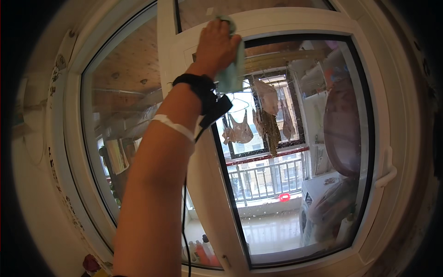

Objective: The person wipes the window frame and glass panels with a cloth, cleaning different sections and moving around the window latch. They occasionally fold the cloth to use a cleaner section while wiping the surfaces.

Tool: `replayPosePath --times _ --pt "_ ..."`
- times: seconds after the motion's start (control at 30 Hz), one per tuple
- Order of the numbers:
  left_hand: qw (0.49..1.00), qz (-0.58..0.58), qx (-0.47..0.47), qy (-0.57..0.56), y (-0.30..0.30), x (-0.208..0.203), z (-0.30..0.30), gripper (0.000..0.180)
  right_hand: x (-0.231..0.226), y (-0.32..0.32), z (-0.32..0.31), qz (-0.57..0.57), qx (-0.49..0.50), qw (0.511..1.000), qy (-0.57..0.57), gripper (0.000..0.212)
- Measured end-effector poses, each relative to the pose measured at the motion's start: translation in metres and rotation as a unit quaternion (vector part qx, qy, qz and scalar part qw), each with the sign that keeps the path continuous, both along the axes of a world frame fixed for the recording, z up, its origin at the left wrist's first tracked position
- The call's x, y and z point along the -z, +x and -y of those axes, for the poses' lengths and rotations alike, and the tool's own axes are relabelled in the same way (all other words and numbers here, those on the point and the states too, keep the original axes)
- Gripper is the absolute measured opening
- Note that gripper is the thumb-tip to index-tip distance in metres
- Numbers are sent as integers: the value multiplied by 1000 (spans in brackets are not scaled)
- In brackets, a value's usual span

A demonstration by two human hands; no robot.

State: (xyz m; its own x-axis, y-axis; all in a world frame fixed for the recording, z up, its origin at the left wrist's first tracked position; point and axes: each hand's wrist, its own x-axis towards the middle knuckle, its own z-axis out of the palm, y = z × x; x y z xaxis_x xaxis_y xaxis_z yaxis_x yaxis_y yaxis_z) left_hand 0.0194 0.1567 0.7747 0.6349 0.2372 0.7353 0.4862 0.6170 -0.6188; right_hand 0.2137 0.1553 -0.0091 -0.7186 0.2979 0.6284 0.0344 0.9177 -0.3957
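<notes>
My left hand [214,48] is raised high, its fingers closed over a pale green cloth [231,76]. It holds the cloth against the white window frame [286,23], by the upper left corner of the right-hand glass pane [272,221]. Part of the cloth hangs down over the glass, slightly blurred. Around my left wrist is a black strap [191,85] with a small dark device, and a black cable runs down from it. A white band circles the forearm. My right hand is out of view.
A white handle [389,171] sticks out at the frame's right side. Water drops dot the glass. Behind it are hanging laundry [242,129], a railing [267,182] and a white washing machine [318,198]. Several bottles [203,254] stand low behind the left pane.
</notes>
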Motion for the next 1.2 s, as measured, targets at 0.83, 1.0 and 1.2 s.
replayPosePath --times 0.83,1.0,1.2 --pt "977 166 95 93 -33 72 39 43 -6 -3 3 -7 17 999 29 29" --pt "986 97 78 111 -39 104 31 46 9 -8 -2 -11 20 999 44 28" --pt "995 59 -68 35 -29 149 50 42 -2 -15 -15 -67 -18 994 84 17"
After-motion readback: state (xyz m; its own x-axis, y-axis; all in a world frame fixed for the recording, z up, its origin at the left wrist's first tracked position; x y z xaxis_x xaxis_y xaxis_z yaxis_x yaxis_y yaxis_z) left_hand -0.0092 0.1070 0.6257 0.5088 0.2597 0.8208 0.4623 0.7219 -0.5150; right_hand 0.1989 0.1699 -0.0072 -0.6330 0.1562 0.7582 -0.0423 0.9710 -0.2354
